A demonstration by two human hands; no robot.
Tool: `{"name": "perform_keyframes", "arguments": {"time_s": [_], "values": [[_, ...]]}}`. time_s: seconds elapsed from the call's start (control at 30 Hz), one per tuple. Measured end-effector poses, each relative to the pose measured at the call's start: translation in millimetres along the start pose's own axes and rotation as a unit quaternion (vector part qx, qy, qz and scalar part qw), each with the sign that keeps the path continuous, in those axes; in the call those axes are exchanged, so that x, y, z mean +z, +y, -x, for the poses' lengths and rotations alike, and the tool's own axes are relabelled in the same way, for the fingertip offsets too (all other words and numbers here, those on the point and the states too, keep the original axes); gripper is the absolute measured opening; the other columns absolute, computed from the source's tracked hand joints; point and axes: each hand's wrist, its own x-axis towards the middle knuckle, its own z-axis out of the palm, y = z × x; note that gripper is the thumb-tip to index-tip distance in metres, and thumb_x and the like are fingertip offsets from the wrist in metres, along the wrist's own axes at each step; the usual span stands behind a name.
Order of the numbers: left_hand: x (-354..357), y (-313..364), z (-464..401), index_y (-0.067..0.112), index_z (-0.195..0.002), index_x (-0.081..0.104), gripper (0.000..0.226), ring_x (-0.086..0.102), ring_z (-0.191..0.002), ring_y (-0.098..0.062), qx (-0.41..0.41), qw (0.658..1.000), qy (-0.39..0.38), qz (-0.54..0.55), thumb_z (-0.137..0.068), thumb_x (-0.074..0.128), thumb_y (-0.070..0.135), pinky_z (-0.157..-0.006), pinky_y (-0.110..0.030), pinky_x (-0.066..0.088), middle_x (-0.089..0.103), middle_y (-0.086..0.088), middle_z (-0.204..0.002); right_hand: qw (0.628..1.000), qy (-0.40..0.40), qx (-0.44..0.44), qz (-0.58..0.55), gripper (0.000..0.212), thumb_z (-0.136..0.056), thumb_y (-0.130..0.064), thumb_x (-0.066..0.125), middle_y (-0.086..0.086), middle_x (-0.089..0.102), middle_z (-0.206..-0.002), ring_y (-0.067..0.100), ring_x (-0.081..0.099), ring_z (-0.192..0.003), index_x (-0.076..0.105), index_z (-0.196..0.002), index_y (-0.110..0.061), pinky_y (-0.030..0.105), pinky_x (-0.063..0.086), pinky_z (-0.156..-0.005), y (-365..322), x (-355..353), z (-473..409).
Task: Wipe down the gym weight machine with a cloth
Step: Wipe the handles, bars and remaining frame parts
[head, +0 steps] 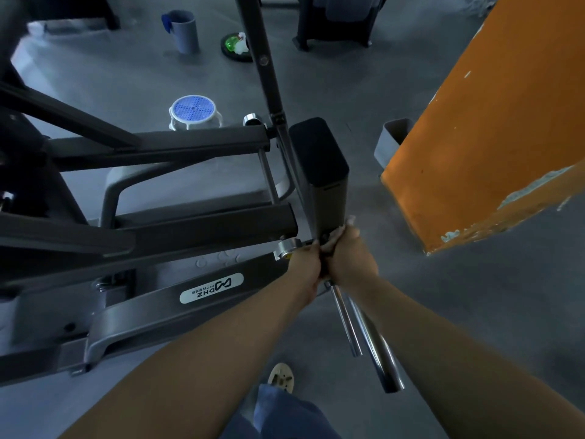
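The dark grey weight machine (202, 293) fills the left and centre, with a black-capped upright post (319, 160) in the middle. My right hand (349, 258) grips a pale cloth (343, 228) against the lower part of that post. My left hand (305, 264) grips the same post just left of it, beside a chrome end cap (288, 247). Most of the cloth is hidden under my right hand. Two chrome weight pegs (364, 331) stick out below my hands.
An orange pillar (493, 131) stands close on the right. On the grey floor behind the machine are a blue and white round stool (193, 114), a grey bin (185, 31) and a black weight plate (235, 47) with a green object. My foot (281, 377) is below.
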Motion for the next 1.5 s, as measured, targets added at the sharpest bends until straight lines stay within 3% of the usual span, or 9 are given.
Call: {"name": "perform_keyframes", "arguments": {"time_s": [0.13,0.3,0.43,0.57,0.83,1.0,1.13,1.4,1.5], "values": [[0.8,-5.1,10.9,0.007,-0.113,0.061,0.030,0.061,-0.098,-0.026,0.035,0.998,0.014,-0.041,-0.102,0.038,0.022,-0.083,-0.035,0.049,0.065,-0.015,-0.104,0.992,0.021,-0.048,0.111,0.067,-0.099,-0.027,0.045,0.020,0.026,-0.150,0.031,0.052,-0.121,0.007,-0.145,0.005,0.047,0.050,-0.090,-0.4,8.9,8.8],[-1.3,-3.9,37.6,0.013,-0.123,0.058,0.032,0.060,-0.102,-0.020,0.085,0.992,-0.022,-0.088,-0.102,0.036,0.024,-0.071,-0.022,0.048,0.064,-0.010,-0.116,0.982,0.007,-0.113,0.149,0.071,-0.097,-0.017,0.049,0.009,-0.007,-0.160,0.028,0.045,-0.130,0.004,-0.150,-0.004,0.051,0.049,-0.092,7.4,2.9,20.7],[-10.5,-7.9,59.6,0.005,-0.120,0.055,0.031,0.053,-0.094,-0.015,0.123,0.978,-0.063,-0.155,-0.103,0.031,0.014,-0.077,-0.020,0.043,0.058,-0.007,-0.102,0.976,-0.024,-0.171,0.136,0.051,-0.095,-0.017,0.049,0.006,0.031,-0.151,0.024,0.051,-0.123,0.033,-0.144,-0.013,0.035,0.047,-0.093,11.3,-14.0,39.9],[-21.3,-14.6,76.2,0.011,-0.127,0.054,0.032,0.054,-0.094,-0.010,0.165,0.957,-0.086,-0.223,-0.102,0.034,0.011,-0.079,-0.016,0.045,0.056,0.001,-0.102,0.989,-0.030,-0.143,0.019,0.023,-0.093,-0.026,0.055,0.008,0.065,-0.105,0.023,0.063,-0.093,0.060,-0.110,-0.012,0.029,0.048,-0.078,18.3,-40.9,64.7],[-35.9,-42.9,106.8,0.013,-0.124,0.056,0.031,0.049,-0.079,0.006,0.248,0.897,-0.090,-0.356,-0.097,0.043,0.005,-0.058,0.004,0.036,0.058,0.012,-0.100,0.983,0.054,-0.072,-0.162,0.011,-0.091,-0.020,0.063,-0.008,0.057,-0.075,-0.004,0.052,-0.062,0.052,-0.089,-0.018,0.002,0.036,-0.049,57.8,-51.5,98.5],[-19.8,-50.8,118.8,0.016,-0.126,0.055,0.031,0.055,-0.086,0.000,0.281,0.856,-0.116,-0.417,-0.096,0.046,0.012,-0.071,-0.009,0.041,0.061,0.005,-0.111,0.989,0.058,-0.073,-0.114,0.015,-0.091,-0.025,0.061,0.001,0.059,-0.088,0.011,0.050,-0.076,0.058,-0.098,-0.012,0.005,0.035,-0.055,76.5,-48.3,96.7],[17.1,-49.1,107.9,0.016,-0.125,0.054,0.029,0.054,-0.113,-0.012,0.267,0.867,-0.098,-0.409,-0.097,0.048,0.016,-0.092,-0.023,0.044,0.058,0.001,-0.124,0.991,0.041,-0.086,-0.094,0.026,-0.093,-0.024,0.058,0.007,0.060,-0.093,0.022,0.057,-0.087,0.059,-0.108,-0.003,0.014,0.032,-0.056,91.2,-56.7,83.0],[135.2,-80.2,38.8,0.019,-0.116,0.049,0.024,0.054,-0.096,-0.025,0.167,0.893,0.007,-0.417,-0.097,0.039,0.008,-0.068,-0.023,0.035,0.058,-0.005,-0.102,0.990,-0.052,-0.100,-0.088,0.032,-0.091,-0.026,0.062,0.010,0.068,-0.101,0.025,0.064,-0.094,0.061,-0.117,-0.008,0.015,0.033,-0.053,163.2,-75.8,-22.1],[169.3,-108.5,-4.4,0.010,-0.134,0.046,0.036,0.057,-0.104,-0.027,0.108,0.917,0.054,-0.380,-0.099,0.036,0.008,-0.069,-0.022,0.040,0.057,-0.013,-0.120,0.980,-0.132,-0.095,-0.112,0.024,-0.088,-0.020,0.067,0.005,0.065,-0.093,0.017,0.062,-0.080,0.064,-0.109,-0.007,0.004,0.037,-0.051,192.8,-82.2,-61.6]]}}
